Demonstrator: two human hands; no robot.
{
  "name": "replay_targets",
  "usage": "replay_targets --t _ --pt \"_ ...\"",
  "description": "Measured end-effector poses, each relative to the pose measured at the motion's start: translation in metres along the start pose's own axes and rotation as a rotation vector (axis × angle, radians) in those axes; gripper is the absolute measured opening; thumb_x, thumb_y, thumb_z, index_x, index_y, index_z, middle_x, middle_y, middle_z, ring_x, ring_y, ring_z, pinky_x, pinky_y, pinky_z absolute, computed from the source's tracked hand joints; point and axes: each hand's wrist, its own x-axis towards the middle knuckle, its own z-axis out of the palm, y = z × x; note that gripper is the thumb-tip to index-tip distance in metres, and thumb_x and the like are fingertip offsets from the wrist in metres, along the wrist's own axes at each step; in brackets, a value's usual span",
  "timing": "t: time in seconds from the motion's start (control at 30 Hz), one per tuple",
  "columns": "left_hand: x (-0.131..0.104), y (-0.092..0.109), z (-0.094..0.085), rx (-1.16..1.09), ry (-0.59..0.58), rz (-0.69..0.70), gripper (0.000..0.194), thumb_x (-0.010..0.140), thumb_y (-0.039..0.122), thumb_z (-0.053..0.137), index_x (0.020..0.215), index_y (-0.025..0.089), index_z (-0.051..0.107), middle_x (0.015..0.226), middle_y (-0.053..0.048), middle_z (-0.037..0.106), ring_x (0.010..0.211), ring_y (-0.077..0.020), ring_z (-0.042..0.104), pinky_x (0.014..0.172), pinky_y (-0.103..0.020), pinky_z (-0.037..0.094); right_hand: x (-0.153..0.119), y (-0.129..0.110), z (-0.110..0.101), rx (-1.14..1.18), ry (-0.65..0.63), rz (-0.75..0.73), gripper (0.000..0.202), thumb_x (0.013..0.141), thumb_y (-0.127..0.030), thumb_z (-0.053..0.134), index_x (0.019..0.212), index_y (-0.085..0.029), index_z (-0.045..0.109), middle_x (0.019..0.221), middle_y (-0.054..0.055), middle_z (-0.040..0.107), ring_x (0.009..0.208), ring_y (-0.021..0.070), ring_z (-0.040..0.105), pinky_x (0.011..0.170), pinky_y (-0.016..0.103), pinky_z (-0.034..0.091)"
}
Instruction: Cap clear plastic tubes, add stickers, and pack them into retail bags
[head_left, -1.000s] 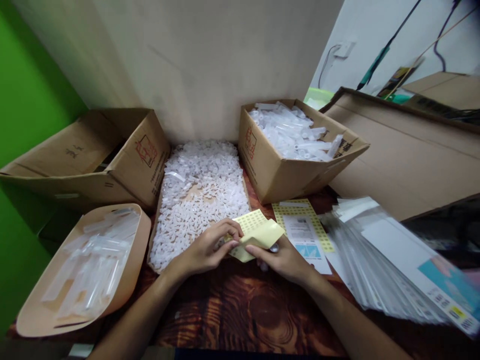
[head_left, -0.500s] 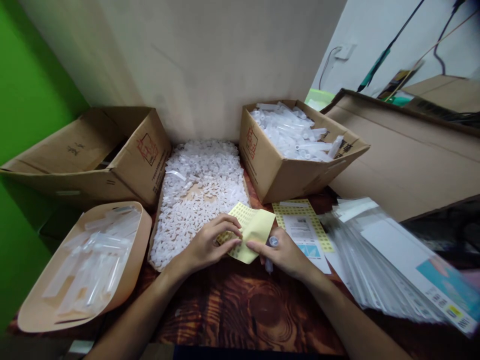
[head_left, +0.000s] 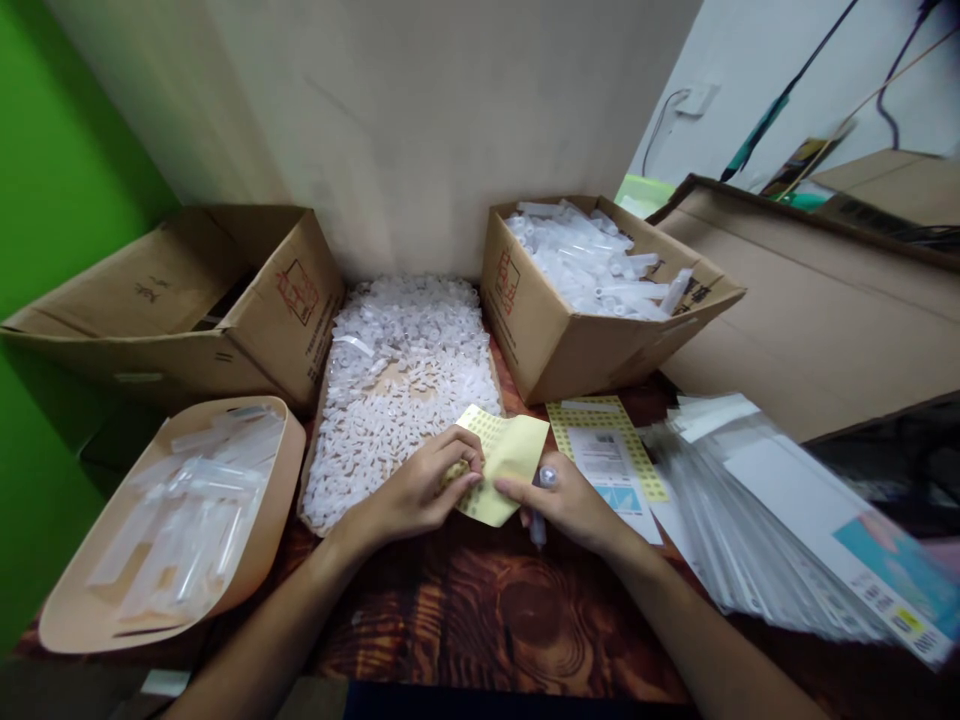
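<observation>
A yellow sticker sheet [head_left: 514,450], slightly curled, is between both hands above the wooden table. My left hand [head_left: 431,485] has its fingers closed at the sheet's left part, thumb and forefinger close together. My right hand [head_left: 566,505] pinches the sheet's lower right edge with the thumb. The same hand also holds a small clear tube [head_left: 538,520] with a round end, upright in its curled fingers. Behind the hands a shallow tray [head_left: 394,378] carries many small white plastic pieces.
An open cardboard box [head_left: 277,340] stands at the left, another [head_left: 551,350] with clear tubes at the right. A peach bin [head_left: 289,470] holds clear tubes. A printed card [head_left: 604,460] lies on a yellow sheet [head_left: 645,465], beside stacked plastic sleeves [head_left: 757,530].
The left fingers have curled in slightly at the sheet. The sheet and tube are nearly where they were, and the whole view has shifted a little.
</observation>
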Motion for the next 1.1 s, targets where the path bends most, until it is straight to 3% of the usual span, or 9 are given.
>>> replay_targets --t 0.17,0.27,0.33,0.4,0.47,0.57,0.63,0.7,1.1 --pt "0.001 0.0 -0.001 -0.075 -0.007 -0.024 0.009 0.1 0.021 0.048 0.093 0.019 0.054 0.109 -0.01 0.054 0.107 -0.0205 0.054 0.096 -0.033 0.046 0.006 -0.003 -0.003 0.11 0.092 0.037 0.049 0.08 -0.06 0.074 0.08 -0.012 0.067 0.052 0.001 0.062 0.041 0.0118 0.054 0.04 0.02 0.042" --pt "0.001 -0.002 -0.001 -0.097 0.043 -0.057 0.011 0.101 0.025 0.048 0.095 0.019 0.055 0.112 -0.01 0.053 0.111 -0.0208 0.053 0.1 -0.034 0.043 0.006 -0.009 -0.009 0.087 0.443 -0.114 0.05 0.076 -0.055 0.079 0.098 -0.012 0.068 0.074 0.007 0.073 0.062 0.018 0.066 0.057 0.026 0.053" --pt "0.001 -0.004 -0.001 -0.11 0.088 -0.094 0.014 0.101 0.029 0.049 0.093 0.019 0.056 0.113 -0.01 0.054 0.113 -0.0212 0.053 0.102 -0.035 0.042 0.003 -0.014 -0.013 -0.011 0.747 -0.289 0.048 0.081 -0.048 0.077 0.113 -0.014 0.065 0.096 0.011 0.075 0.079 0.0217 0.07 0.072 0.031 0.056" --pt "0.002 -0.006 -0.001 -0.134 0.128 -0.133 0.018 0.1 0.033 0.051 0.091 0.019 0.056 0.113 -0.01 0.054 0.114 -0.0215 0.053 0.103 -0.035 0.041 -0.003 -0.019 -0.016 -0.193 0.917 -0.451 0.037 0.09 -0.039 0.07 0.12 -0.017 0.065 0.107 0.012 0.074 0.088 0.0228 0.07 0.081 0.035 0.056" --pt "0.002 -0.007 -0.002 -0.175 0.15 -0.167 0.021 0.1 0.036 0.053 0.089 0.018 0.057 0.114 -0.01 0.055 0.114 -0.0213 0.053 0.105 -0.035 0.04 -0.006 -0.02 -0.015 -0.414 0.875 -0.595 0.026 0.095 -0.031 0.066 0.118 -0.02 0.068 0.106 0.01 0.074 0.09 0.0226 0.07 0.084 0.036 0.055" --pt "0.003 -0.005 -0.001 -0.247 0.162 -0.192 0.024 0.098 0.038 0.055 0.087 0.018 0.059 0.115 -0.011 0.054 0.115 -0.0214 0.053 0.106 -0.035 0.039 -0.006 -0.013 -0.009 -0.636 0.568 -0.753 0.02 0.096 -0.02 0.063 0.114 -0.022 0.071 0.104 0.008 0.074 0.092 0.0215 0.07 0.082 0.032 0.055" --pt "0.003 -0.003 -0.001 -0.269 0.162 -0.189 0.023 0.098 0.038 0.056 0.088 0.018 0.06 0.117 -0.011 0.054 0.117 -0.0217 0.053 0.107 -0.035 0.039 -0.002 -0.005 -0.004 -0.681 0.406 -0.794 0.026 0.097 -0.015 0.059 0.119 -0.022 0.07 0.105 0.008 0.073 0.092 0.0201 0.07 0.079 0.03 0.056" --pt "0.002 -0.001 0.0 -0.261 0.148 -0.172 0.021 0.098 0.036 0.056 0.09 0.018 0.061 0.118 -0.011 0.055 0.118 -0.0217 0.052 0.108 -0.035 0.038 0.002 0.002 0.001 -0.709 0.325 -0.794 0.028 0.097 -0.013 0.057 0.121 -0.021 0.069 0.105 0.009 0.072 0.092 0.0194 0.07 0.078 0.029 0.056" --pt "0.002 0.0 0.003 -0.148 0.09 -0.117 0.013 0.098 0.03 0.056 0.092 0.019 0.061 0.117 -0.01 0.056 0.118 -0.0223 0.053 0.109 -0.038 0.04 0.001 0.006 0.005 -0.768 0.265 -0.76 0.031 0.097 -0.013 0.054 0.123 -0.021 0.068 0.105 0.009 0.07 0.089 0.0195 0.069 0.077 0.03 0.057"
